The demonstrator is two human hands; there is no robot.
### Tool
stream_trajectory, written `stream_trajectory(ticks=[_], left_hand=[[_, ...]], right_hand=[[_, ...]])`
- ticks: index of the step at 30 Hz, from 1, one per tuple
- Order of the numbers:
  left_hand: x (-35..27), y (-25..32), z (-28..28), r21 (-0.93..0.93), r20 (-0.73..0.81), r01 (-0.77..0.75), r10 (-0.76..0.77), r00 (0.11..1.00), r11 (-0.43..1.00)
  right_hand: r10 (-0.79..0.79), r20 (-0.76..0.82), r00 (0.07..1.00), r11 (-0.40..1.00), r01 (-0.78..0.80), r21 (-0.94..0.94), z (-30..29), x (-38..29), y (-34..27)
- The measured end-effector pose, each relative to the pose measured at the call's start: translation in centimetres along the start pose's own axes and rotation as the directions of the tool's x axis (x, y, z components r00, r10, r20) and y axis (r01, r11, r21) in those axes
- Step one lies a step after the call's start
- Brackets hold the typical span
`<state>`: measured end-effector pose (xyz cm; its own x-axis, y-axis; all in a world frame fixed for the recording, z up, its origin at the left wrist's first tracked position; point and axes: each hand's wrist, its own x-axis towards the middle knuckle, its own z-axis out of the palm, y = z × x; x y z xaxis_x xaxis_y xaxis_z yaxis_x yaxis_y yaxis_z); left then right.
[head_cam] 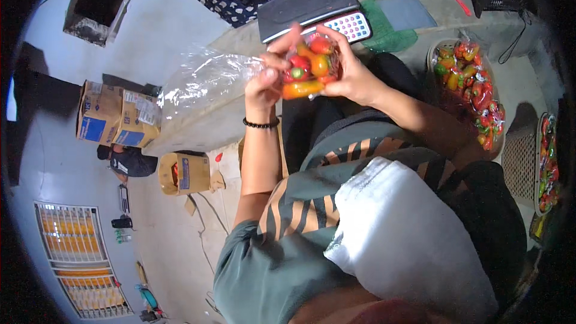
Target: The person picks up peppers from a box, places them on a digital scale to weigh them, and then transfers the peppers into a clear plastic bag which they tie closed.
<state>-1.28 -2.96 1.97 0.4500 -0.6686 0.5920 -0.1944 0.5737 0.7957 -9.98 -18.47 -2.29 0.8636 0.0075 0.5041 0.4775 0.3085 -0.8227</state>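
Both of my hands are around a clear plastic bag of peppers (315,65), red, orange and yellow. My right hand (353,69) grips the bag's right side, thumb below and fingers above. My left hand (265,72), with a black beaded bracelet at the wrist, is at the bag's left side; its fingers are partly blurred. Just beyond the bag stands a digital scale (308,4) with a dark platform and a keypad (348,27). Loose clear plastic bags (211,81) lie left of my left hand on the concrete ledge (202,123).
At right, a plastic crate (497,155) holds bagged peppers (481,94); another crate (537,209) stands beyond. Green netting (389,42) and a red-handled knife (459,2) lie by the scale. Cardboard boxes (117,114), an open carton (195,173) and another person (132,162) are left.
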Motion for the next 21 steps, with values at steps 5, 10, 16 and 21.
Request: stream_trajectory(ticks=[5, 10, 16, 21], left_hand=[[-0.9, -0.2, 1.6, -0.001, -0.123, 0.242, -0.241, 0.963, 0.97], [-1.4, -0.8, 2.8, 0.293, -0.183, 0.204, -0.155, 0.971, 0.934], [-1.3, -2.5, 1.2, 0.412, -0.259, 0.294, -0.199, 0.945, 0.863], [0.5, -0.7, 2.9, -0.215, -0.351, 0.251, -0.314, 0.882, 0.944]], right_hand=[[-0.289, -0.019, 0.957, 0.875, 0.256, -0.412, -1.2, 0.5, -0.9], [-0.241, -0.013, 0.97, 0.838, 0.201, -0.507, -1.4, 0.3, 0.7], [0.256, 0.102, 0.961, 0.85, -0.274, 0.45, -2.2, -0.3, -0.2], [0.397, 0.186, 0.899, 0.675, -0.423, 0.604, -2.6, 0.0, -0.6]])
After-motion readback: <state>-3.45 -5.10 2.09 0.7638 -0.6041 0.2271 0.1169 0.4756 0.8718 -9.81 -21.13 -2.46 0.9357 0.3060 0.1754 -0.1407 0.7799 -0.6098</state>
